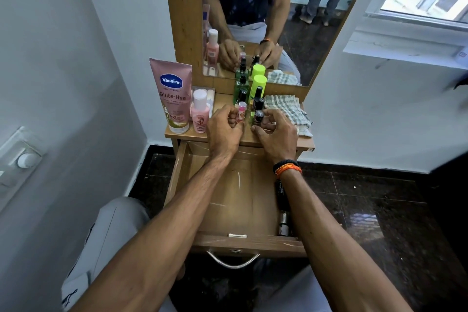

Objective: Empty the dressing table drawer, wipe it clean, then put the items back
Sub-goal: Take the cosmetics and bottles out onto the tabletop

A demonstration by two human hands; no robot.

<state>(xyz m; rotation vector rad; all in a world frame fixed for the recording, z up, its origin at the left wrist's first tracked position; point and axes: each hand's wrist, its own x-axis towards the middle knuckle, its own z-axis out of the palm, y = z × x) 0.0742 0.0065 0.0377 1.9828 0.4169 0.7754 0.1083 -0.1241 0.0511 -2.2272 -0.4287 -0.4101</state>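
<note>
At the centre of the frame, the left hand (224, 129) was curled around a small pink tube (241, 112) standing on the tabletop (177, 134). The right hand (277, 132) was half open, its fingertips set about a dark little bottle (258, 116); whether it was truly gripped could not be told. Below, the drawer (222, 210) was pulled out and nearly bare, with a dark cylinder (282, 206) lying along its right wall. The checked cloth (288, 111) lay at the right of the tabletop. Judged from this, small items should be lifted straight up, one per hand, so the crowded neighbouring bottles are not toppled.
</note>
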